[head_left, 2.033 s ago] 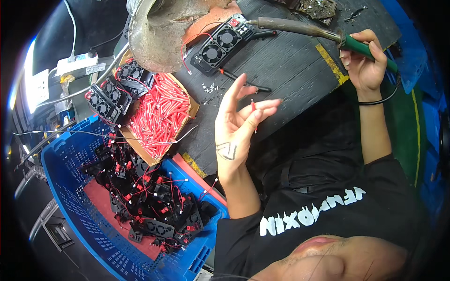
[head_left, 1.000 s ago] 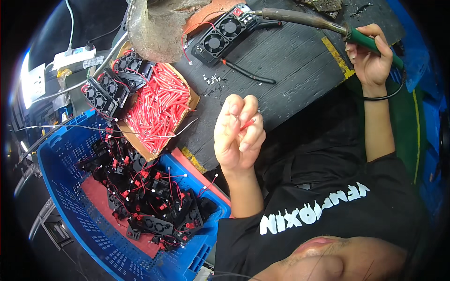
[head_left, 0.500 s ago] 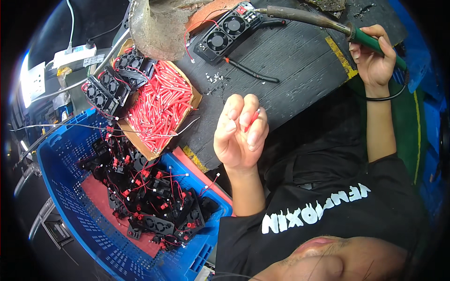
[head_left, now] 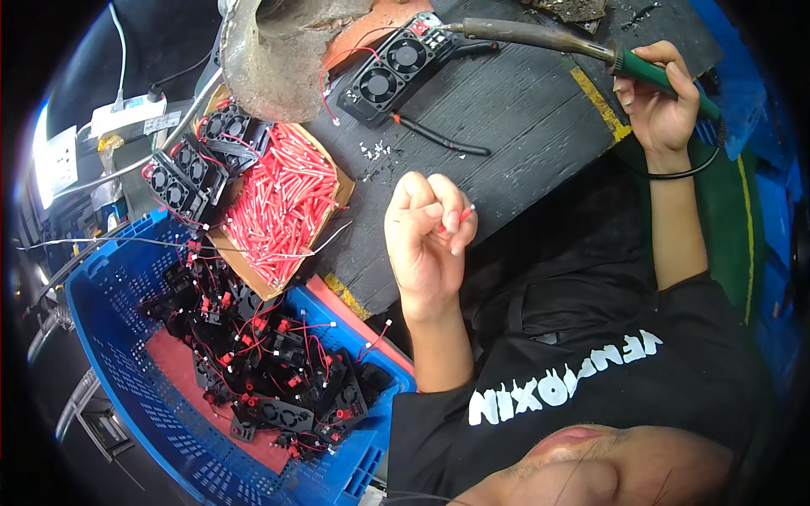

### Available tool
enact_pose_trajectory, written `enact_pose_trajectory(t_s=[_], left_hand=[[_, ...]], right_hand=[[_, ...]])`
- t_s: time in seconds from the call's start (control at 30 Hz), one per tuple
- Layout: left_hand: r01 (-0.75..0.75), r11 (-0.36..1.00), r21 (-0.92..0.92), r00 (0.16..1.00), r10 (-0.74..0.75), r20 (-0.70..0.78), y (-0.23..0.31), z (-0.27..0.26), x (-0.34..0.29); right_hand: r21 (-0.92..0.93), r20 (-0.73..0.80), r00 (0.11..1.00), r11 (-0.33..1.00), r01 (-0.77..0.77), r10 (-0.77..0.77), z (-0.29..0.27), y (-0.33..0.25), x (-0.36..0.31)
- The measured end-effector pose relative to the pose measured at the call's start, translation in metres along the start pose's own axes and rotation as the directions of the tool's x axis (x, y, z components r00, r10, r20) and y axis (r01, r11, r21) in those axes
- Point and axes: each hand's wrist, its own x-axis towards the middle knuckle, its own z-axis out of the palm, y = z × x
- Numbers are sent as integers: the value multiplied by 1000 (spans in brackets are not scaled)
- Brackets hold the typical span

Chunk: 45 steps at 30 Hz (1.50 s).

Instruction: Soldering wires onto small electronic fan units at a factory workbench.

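My right hand [head_left: 662, 110] is wrapped round the green handle of a soldering iron [head_left: 540, 35]. The iron's tip reaches left to the small red-and-white end of a black twin-fan unit [head_left: 392, 72] lying on the bench; whether it touches cannot be told. My left hand [head_left: 426, 244], raised in front of the bench's near edge, pinches a short red wire piece [head_left: 456, 221] between thumb and fingers. Left of that hand, a cardboard box [head_left: 344, 187] holds many similar red wire pieces [head_left: 283, 198]. Two black tool handles [head_left: 443, 137] stick out from beside the fan unit.
Several black fan units [head_left: 181, 173] rest at the box's left edge. Below stands a blue plastic basket [head_left: 110, 312] of fan units with red and black wires. A dusty, translucent curved piece [head_left: 270, 67] hangs over the bench's far side. White scraps [head_left: 375, 152] lie near the box.
My left thumb and fingers have closed further, and the red wire piece has turned to point more to the right. The iron stays near the fan unit's end. The whole view has shifted slightly.
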Motion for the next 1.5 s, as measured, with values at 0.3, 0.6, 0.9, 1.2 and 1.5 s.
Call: enact_pose_trajectory(t_s=[0.3, 0.6, 0.9, 1.2, 1.5], left_hand=[[-166, 945, 282, 972, 205, -113, 8, 18, 29], [-311, 758, 574, 879, 458, -129, 31, 13, 89], [-336, 833, 440, 900, 422, -110, 32, 13, 100], [-370, 537, 758, 832, 555, 13, 19, 11, 107], [-396, 189, 898, 704, 691, 165, 5, 6, 110]], right_hand=[[5, 6, 1000, 1000, -2, 2, 2, -1, 1], [-62, -29, 1000, 998, -10, 8, 5, -2, 0], [-74, -59, 998, 997, 1, -5, 5, -4, -1], [-97, -34, 999, 995, -13, 9, 7, -4, 0], [-256, 0, 1000, 967, -7, 7, 15, -5, -1]])
